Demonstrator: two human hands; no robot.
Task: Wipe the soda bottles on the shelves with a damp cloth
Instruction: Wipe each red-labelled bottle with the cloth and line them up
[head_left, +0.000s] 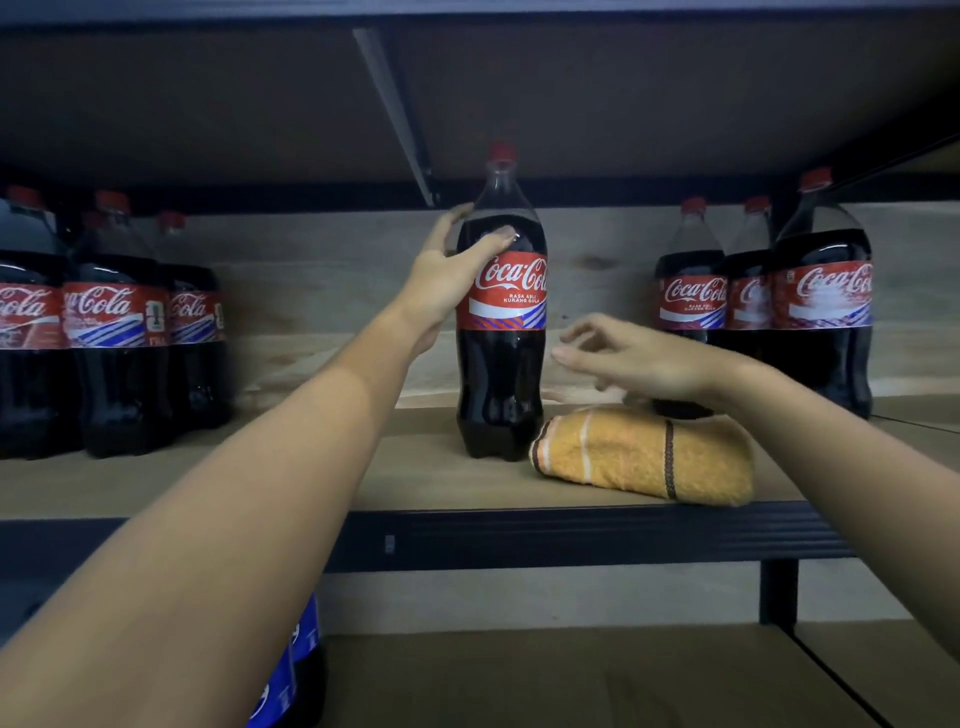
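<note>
A: Soda bottle (501, 322) first: who has it, and how do the fingers sit?

B: The left hand (451, 267) has it. Its thumb lies across the front of the dark shoulder just above the red label, and the other fingers curl round the far side, so the bottle is gripped between them. The bottle stands upright, red cap on, near the front of the wooden shelf (426, 478), in the open stretch between the two groups of bottles.

A: And the other hand?

B: The right hand (634, 358) hangs in the air just right of that bottle, not touching it. Its fingers are loosely bent and a little spread, holding nothing, and it is slightly blurred. Right below it lies the cloth (644, 460), folded, orange with pale and dark stripes, on the shelf just beside the bottle's base. Whether the two touch I cannot tell.

A: Further out?

B: A cluster of the same cola bottles at left (111, 332) and another at right (818, 296), all upright towards the back. On the shelf underneath, by the left forearm, blue-labelled bottles (291, 670) show partly.
</note>
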